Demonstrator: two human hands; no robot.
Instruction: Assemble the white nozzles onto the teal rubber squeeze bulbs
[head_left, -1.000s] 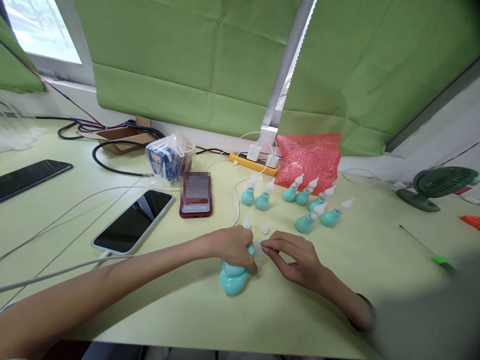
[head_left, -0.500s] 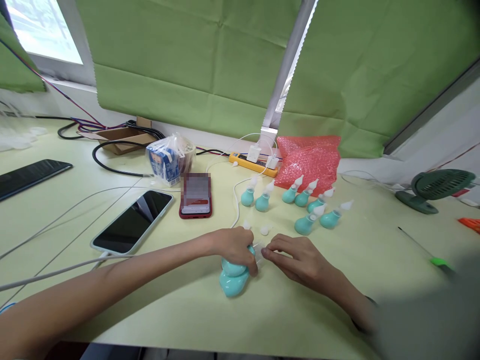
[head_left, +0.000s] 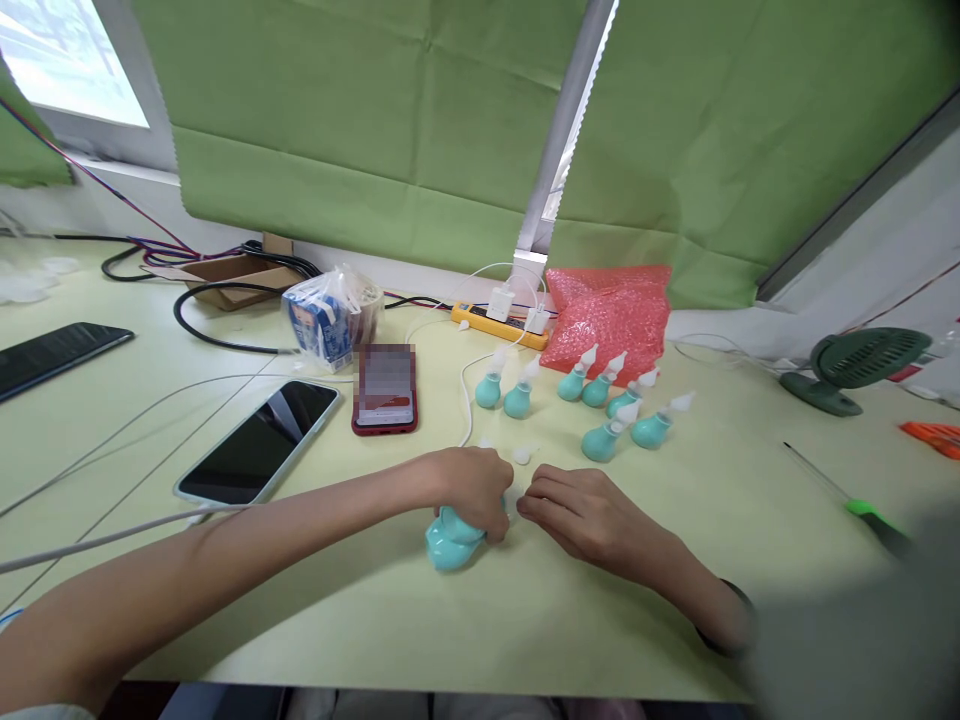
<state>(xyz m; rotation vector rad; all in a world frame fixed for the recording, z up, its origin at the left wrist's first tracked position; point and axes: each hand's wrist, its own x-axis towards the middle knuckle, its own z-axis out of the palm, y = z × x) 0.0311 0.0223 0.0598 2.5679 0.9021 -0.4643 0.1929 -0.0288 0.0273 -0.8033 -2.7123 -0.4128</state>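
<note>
My left hand (head_left: 476, 490) is closed around a glossy teal rubber squeeze bulb (head_left: 452, 545), whose lower lobes show below my fingers. A translucent nozzle (head_left: 514, 500) points from it toward my right hand (head_left: 589, 510). The right fingertips are pinched together at that nozzle, and my fingers partly hide it. Just beyond the hands lies a small white tip (head_left: 523, 455). Several teal bulbs with whitish pointed tips stand or lean farther back, among them one teal bulb (head_left: 600, 443) nearest my right hand.
Left of my hands lie a phone with a pale case (head_left: 259, 445) and a red-cased phone (head_left: 385, 395). Behind are a yellow power strip (head_left: 499, 328) and a pink bubble-wrap bag (head_left: 607, 320). A green-handled screwdriver (head_left: 862, 508) and small fan (head_left: 862, 360) are at right.
The teal bulb in my left hand has tilted and shifted slightly up and left, and less of it shows. Both hands stay close together. The whole view has shifted a little.
</note>
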